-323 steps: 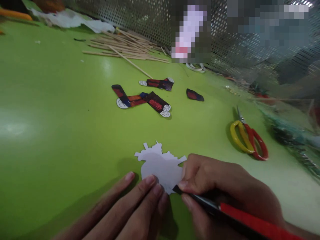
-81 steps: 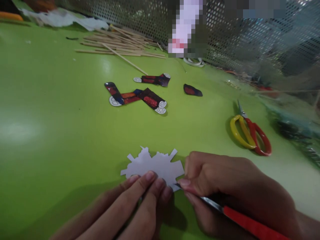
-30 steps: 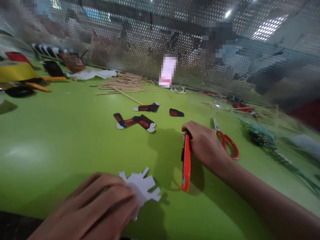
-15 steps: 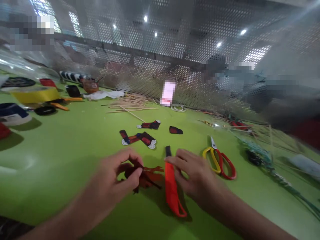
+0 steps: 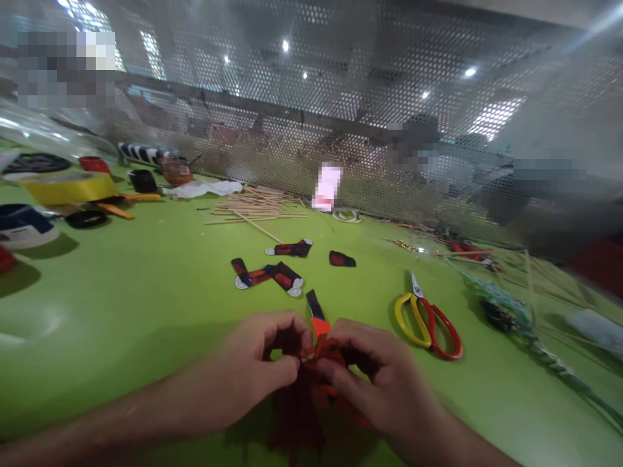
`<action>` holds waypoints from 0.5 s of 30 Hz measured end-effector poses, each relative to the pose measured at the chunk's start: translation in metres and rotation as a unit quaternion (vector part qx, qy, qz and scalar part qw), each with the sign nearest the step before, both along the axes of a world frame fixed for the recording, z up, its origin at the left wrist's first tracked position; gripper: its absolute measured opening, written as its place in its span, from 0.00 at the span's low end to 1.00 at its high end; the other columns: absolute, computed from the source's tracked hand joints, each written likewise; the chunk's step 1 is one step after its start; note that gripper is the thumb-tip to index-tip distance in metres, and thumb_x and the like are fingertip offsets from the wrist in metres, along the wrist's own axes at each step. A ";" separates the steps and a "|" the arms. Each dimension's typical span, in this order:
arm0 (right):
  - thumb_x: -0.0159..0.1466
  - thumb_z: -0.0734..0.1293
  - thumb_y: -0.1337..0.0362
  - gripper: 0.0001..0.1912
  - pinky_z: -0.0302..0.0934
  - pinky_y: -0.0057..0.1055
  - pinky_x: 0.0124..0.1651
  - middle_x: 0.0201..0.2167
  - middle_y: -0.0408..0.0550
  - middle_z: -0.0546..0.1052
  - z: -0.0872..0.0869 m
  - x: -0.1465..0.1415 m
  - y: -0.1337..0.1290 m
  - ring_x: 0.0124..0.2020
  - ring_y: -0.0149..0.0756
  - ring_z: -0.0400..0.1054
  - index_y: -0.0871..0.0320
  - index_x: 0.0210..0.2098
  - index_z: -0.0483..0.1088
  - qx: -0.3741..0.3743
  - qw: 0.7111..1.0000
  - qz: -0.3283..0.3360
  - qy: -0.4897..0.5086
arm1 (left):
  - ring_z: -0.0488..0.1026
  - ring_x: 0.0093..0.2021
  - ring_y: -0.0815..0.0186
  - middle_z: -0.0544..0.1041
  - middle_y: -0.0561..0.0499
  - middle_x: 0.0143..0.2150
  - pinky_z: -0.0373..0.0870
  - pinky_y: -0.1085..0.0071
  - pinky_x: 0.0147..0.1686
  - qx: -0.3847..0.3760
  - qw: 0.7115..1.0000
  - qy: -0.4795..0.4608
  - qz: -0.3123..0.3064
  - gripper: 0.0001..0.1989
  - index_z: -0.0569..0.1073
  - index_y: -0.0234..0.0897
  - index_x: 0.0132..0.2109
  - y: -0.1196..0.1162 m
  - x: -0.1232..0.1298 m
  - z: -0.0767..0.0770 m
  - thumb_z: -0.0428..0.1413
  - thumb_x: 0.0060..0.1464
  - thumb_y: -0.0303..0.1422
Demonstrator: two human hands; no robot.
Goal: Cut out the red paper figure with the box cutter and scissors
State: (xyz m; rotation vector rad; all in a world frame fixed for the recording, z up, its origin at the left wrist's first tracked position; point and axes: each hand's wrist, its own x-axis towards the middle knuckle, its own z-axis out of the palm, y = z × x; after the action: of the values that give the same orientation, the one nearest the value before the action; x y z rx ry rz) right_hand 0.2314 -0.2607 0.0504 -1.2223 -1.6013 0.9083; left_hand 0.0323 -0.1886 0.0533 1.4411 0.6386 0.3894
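Both hands meet low in the middle, over the green table (image 5: 146, 279). My left hand (image 5: 257, 370) pinches one edge of a thin dark-red cut-out piece (image 5: 296, 408), and my right hand (image 5: 379, 370) pinches it close by, at an orange-red part. The piece hangs down below the fingers in shadow, its shape unclear. Just behind the fingertips lies a craft knife (image 5: 320, 324) with a dark blade and orange-red handle, partly hidden by my right hand. Flat dark-and-red cut-outs with white round ends (image 5: 277, 277) lie beyond, near a small dark oval cut-out (image 5: 342, 259).
Scissors (image 5: 428, 324) with yellow and red handles lie to the right. Several thin wooden sticks (image 5: 257, 204) are piled at the back. Yellow tape (image 5: 71, 187) and jars stand at the left. A perforated screen (image 5: 272, 130) closes off the far side; green twisted strands (image 5: 545, 350) run along the right.
My right hand has let go of the craft knife and moved left to the dark-red piece. My left hand has brought that piece rightward and down. The knife now lies behind the fingers.
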 end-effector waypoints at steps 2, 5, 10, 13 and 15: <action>0.63 0.70 0.72 0.05 0.61 0.25 0.34 0.27 0.41 0.77 0.002 0.000 -0.002 0.29 0.30 0.67 0.57 0.31 0.76 0.026 0.999 0.005 -0.037 | 0.71 0.33 0.71 0.74 0.58 0.33 0.68 0.77 0.33 0.025 1.000 0.008 -0.016 0.01 0.73 0.38 0.37 0.003 0.000 -0.001 0.56 0.58 0.28; 0.66 0.69 0.71 0.06 0.62 0.26 0.36 0.29 0.42 0.78 0.005 0.003 -0.003 0.31 0.31 0.70 0.58 0.33 0.76 0.041 0.996 0.025 -0.079 | 0.70 0.35 0.72 0.75 0.58 0.35 0.66 0.78 0.34 0.062 0.996 0.017 -0.054 0.03 0.73 0.38 0.39 0.010 0.000 -0.002 0.57 0.63 0.30; 0.69 0.69 0.71 0.07 0.64 0.31 0.38 0.31 0.45 0.79 0.010 0.008 -0.003 0.32 0.33 0.71 0.59 0.34 0.77 0.034 0.994 0.052 -0.094 | 0.71 0.39 0.71 0.75 0.56 0.39 0.68 0.76 0.41 0.011 0.991 0.001 -0.135 0.07 0.73 0.37 0.41 0.020 -0.002 -0.001 0.57 0.68 0.36; 0.69 0.68 0.71 0.07 0.64 0.33 0.37 0.31 0.46 0.79 0.012 0.008 -0.004 0.32 0.35 0.71 0.59 0.34 0.77 0.028 0.992 0.051 -0.116 | 0.72 0.42 0.68 0.76 0.53 0.41 0.69 0.73 0.45 0.009 0.987 0.019 -0.157 0.09 0.74 0.36 0.43 0.022 -0.003 0.000 0.56 0.69 0.38; 0.69 0.68 0.72 0.08 0.63 0.33 0.36 0.31 0.45 0.78 0.012 0.008 -0.005 0.32 0.34 0.71 0.58 0.33 0.76 0.028 0.989 0.051 -0.133 | 0.72 0.45 0.66 0.76 0.52 0.44 0.69 0.72 0.47 0.009 0.985 0.038 -0.168 0.09 0.74 0.36 0.45 0.022 -0.004 0.001 0.56 0.69 0.38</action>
State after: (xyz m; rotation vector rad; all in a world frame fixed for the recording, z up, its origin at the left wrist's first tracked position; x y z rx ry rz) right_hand 0.2392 -0.2660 0.0627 -1.2717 -1.9026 0.7828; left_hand 0.0281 -0.1662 0.0542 1.5549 0.4411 0.0753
